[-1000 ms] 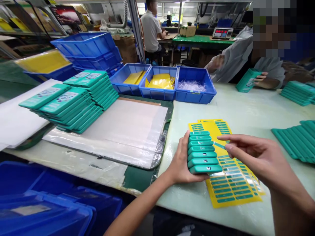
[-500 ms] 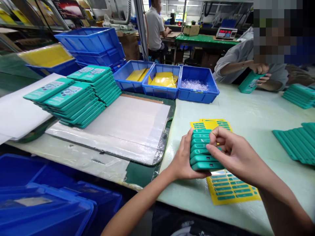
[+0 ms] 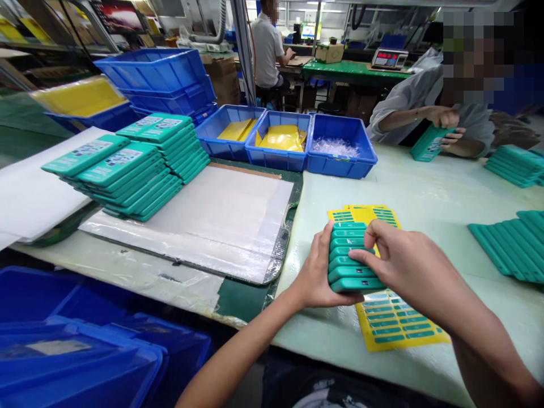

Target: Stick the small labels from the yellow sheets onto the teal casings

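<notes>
My left hand (image 3: 317, 272) is wrapped round a stack of flat teal devices (image 3: 349, 245) that look like power banks, with its thumb along the left side and its fingers below. Their narrow ends face me, and dark port openings show on the lowest two. The thumb of my right hand (image 3: 393, 255) presses on the stack's end face while the other fingers are curled, with a gap between thumb and index finger. Beneath the hands lies a yellow sheet of teal label strips (image 3: 397, 323). More yellow label sheets (image 3: 385, 215) lie behind the stack.
Tall stacks of teal devices (image 3: 140, 161) stand at the left on a white-covered board (image 3: 238, 226). Blue bins (image 3: 342, 164) line the back. A leaning row of devices (image 3: 510, 246) is at the right. Across the table, a co-worker's hands (image 3: 446, 122) hold a teal block.
My right thumb has slid left and slightly up across the end face of the stack, and its curled fingers have shifted slightly right. My left hand keeps its grip.
</notes>
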### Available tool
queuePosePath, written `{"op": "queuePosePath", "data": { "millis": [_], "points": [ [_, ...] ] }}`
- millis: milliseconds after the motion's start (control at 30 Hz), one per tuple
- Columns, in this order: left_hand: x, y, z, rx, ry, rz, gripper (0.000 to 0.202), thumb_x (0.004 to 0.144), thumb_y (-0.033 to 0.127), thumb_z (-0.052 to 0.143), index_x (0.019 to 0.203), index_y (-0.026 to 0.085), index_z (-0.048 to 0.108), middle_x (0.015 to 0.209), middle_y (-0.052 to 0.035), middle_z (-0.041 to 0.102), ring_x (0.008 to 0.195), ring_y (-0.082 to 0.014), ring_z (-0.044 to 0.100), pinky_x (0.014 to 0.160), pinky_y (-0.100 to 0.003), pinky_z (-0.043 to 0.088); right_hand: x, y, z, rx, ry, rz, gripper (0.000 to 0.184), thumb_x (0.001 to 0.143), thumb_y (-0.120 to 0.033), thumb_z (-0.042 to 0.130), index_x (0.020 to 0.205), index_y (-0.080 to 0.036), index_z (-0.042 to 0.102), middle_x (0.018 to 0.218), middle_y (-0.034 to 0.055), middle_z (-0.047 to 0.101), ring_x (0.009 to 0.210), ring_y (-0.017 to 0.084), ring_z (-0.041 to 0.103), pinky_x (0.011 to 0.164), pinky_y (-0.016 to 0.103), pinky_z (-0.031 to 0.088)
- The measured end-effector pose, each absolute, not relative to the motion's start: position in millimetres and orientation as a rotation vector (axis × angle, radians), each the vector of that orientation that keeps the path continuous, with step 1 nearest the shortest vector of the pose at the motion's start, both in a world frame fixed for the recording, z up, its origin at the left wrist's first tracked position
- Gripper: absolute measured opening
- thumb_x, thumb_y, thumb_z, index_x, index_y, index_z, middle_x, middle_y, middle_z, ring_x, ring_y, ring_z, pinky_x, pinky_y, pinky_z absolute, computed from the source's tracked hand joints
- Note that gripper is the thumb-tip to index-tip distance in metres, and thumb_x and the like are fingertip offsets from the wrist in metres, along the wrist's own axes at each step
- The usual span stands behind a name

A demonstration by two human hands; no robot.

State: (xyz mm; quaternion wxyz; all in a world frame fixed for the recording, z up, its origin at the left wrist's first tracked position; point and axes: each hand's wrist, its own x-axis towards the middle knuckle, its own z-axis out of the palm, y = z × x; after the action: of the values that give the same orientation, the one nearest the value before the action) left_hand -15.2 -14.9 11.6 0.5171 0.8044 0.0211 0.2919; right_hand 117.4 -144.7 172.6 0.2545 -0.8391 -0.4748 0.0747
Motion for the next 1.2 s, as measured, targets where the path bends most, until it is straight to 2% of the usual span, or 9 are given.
{"op": "queuePosePath", "data": {
  "millis": [67,200,367,433,500,700,833,1000,1200],
  "points": [
    [-15,-15,11,1.93,0.056,0.721,0.166,0.063,0.059,0.105,0.177,0.042,-0.015,0.176,-0.0167,0.027,0.162,-0.0515,0.034,0.131,-0.078,0.037,129,-153,180,-2.201,-1.242,0.217,0.028,0.083,-0.045,0.087,0.084,-0.025,0.067,0.057,-0.0034,0.058,0.052,0.016,0.052,0.049,0.03,0.033],
    [-14,-15,10,1.931,0.026,0.753,0.164,0.065,0.061,0.105,0.177,0.041,-0.013,0.178,-0.0161,0.027,0.164,-0.0509,0.031,0.134,-0.077,0.031,148,-177,192,-1.875,-1.006,0.351,0.043,0.081,-0.061,0.09,0.103,-0.025,0.083,0.099,0.0069,0.083,0.082,0.025,0.077,0.068,0.036,0.062],
    [-14,-15,13,1.938,0.051,0.742,0.165,0.065,0.066,0.103,0.178,0.038,-0.014,0.176,-0.0177,0.03,0.163,-0.0503,0.033,0.134,-0.075,0.033,139,-189,180,-1.697,-0.629,0.142,0.023,0.073,-0.045,0.101,0.084,-0.03,0.088,0.103,0.0072,0.086,0.099,0.033,0.081,0.096,0.055,0.067],
    [-15,-15,13,1.948,0.046,0.742,0.165,0.065,0.066,0.103,0.178,0.038,-0.014,0.178,-0.0174,0.028,0.164,-0.05,0.033,0.134,-0.075,0.032,129,-188,174,-1.597,-0.609,0.095,0.013,0.076,-0.037,0.099,0.081,-0.034,0.088,0.105,0.0044,0.086,0.113,0.034,0.079,0.103,0.055,0.065],
    [-14,-15,13,1.956,0.045,0.742,0.165,0.065,0.064,0.104,0.178,0.037,-0.014,0.179,-0.0173,0.026,0.165,-0.0496,0.032,0.136,-0.073,0.031,117,-186,170,-1.594,-0.608,-0.008,0.011,0.079,-0.035,0.098,0.083,-0.035,0.088,0.106,0.0026,0.086,0.113,0.032,0.079,0.097,0.05,0.066],
    [-13,-13,11,1.941,0.042,0.752,0.163,0.065,0.068,0.101,0.178,0.04,-0.013,0.182,-0.0173,0.02,0.165,-0.0525,0.03,0.132,-0.08,0.031,86,-181,163,-1.794,-0.54,0.049,0.017,0.079,-0.039,0.096,0.085,-0.026,0.087,0.077,0.002,0.081,0.064,0.02,0.074,0.06,0.033,0.065],
    [-13,-12,13,1.95,0.041,0.707,0.164,0.065,0.061,0.104,0.177,0.041,-0.015,0.181,-0.0177,0.022,0.165,-0.0517,0.031,0.131,-0.079,0.033,76,-172,156,-1.788,-0.631,0.219,0.014,0.084,-0.034,0.091,0.085,-0.022,0.083,0.079,0.0035,0.08,0.066,0.018,0.074,0.061,0.029,0.065],
    [-14,-12,13,1.942,0.043,0.682,0.167,0.063,0.055,0.106,0.176,0.041,-0.016,0.181,-0.0183,0.021,0.166,-0.0518,0.03,0.132,-0.079,0.032,75,-169,154,-1.783,-0.692,0.257,0.03,0.087,-0.031,0.087,0.114,-0.022,0.079,0.075,-0.0005,0.074,0.067,0.016,0.07,0.063,0.027,0.061],
    [-13,-13,12,1.929,0.033,0.707,0.166,0.063,0.055,0.106,0.176,0.046,-0.015,0.184,-0.0135,0.016,0.167,-0.0514,0.026,0.133,-0.079,0.031,71,-169,154,-1.82,-0.758,0.204,0.016,0.087,-0.031,0.084,0.098,-0.022,0.076,0.075,0.0002,0.073,0.064,0.014,0.068,0.059,0.025,0.06]
  ]
}}
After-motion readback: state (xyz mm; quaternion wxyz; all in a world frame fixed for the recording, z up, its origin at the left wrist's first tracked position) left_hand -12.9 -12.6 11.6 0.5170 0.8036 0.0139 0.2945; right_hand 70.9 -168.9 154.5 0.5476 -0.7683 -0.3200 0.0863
